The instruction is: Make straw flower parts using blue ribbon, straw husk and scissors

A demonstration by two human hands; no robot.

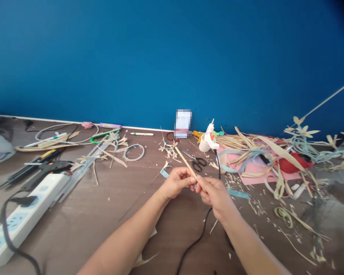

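My left hand [176,184] and my right hand [217,195] meet above the middle of the table, both closed on a narrow straw-coloured strip [184,159]. Its long free end slants up and away to the left; the lower end is hidden by my fingers. Just beyond the hands lie black-handled scissors [199,164] and a small pale husk flower [169,151] on a stem. A piece of light blue ribbon [164,171] rests beside my left hand, and another blue strip [238,194] is to the right of my right hand.
A white glue gun [210,131] stands in a white cup [204,146], its black cord running under my hands. At right, dried husk strips [240,142] are heaped over pink sheets [253,172]. A power strip [28,214] and black glue gun [50,170] lie left.
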